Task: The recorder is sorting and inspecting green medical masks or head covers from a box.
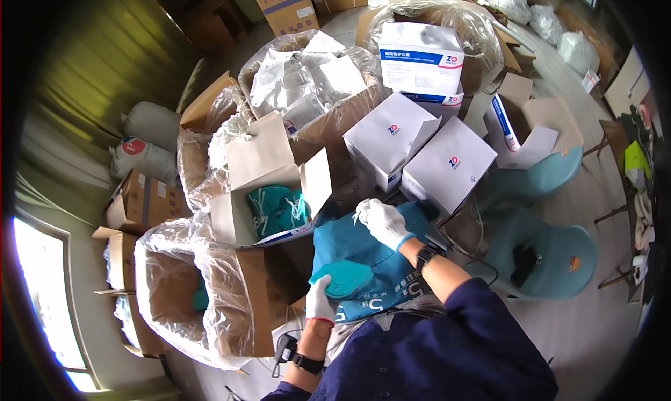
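Left hand [320,299] fingers clamped on teal mask [344,278], right hand [381,221] fingers pinching strap, open box [241,219] holding masks

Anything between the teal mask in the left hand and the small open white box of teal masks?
Nothing visible. The left hand holds the teal mask over the blue cloth; the open white box sits just up-left, flaps open, gap unobstructed.

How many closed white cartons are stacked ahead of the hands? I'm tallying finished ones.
3 closed white cartons: one on top at the back, one front left, one front right. A fourth seems to lie under the back one; others may be hidden.
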`<state>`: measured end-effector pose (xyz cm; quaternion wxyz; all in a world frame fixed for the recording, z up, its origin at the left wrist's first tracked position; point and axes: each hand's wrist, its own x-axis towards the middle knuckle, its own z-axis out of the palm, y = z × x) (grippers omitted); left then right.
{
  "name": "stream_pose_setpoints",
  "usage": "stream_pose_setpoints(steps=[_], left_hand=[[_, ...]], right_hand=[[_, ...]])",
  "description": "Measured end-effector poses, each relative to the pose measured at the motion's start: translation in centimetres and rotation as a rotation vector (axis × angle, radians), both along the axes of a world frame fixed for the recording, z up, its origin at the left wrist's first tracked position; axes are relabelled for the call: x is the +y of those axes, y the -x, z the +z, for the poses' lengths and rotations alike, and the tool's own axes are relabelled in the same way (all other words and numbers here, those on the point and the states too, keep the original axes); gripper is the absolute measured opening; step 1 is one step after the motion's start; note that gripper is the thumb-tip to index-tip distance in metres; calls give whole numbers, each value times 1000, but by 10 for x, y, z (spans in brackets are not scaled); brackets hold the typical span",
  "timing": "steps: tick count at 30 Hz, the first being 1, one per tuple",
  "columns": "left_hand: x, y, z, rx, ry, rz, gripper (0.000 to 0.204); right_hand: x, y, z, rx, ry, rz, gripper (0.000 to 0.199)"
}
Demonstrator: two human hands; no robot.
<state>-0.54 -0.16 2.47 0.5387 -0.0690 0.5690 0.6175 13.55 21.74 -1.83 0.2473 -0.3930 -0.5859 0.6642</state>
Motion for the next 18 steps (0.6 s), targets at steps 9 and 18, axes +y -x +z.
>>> stream_pose_setpoints(steps=[9, 18], left_hand=[[37, 45, 24, 165, 23, -112, 15], [40, 106, 38, 131, -99, 171, 22]], right_hand=[[-18, -66, -27, 143, 280, -532, 32], [-11, -61, -40, 247, 233, -426, 23]])
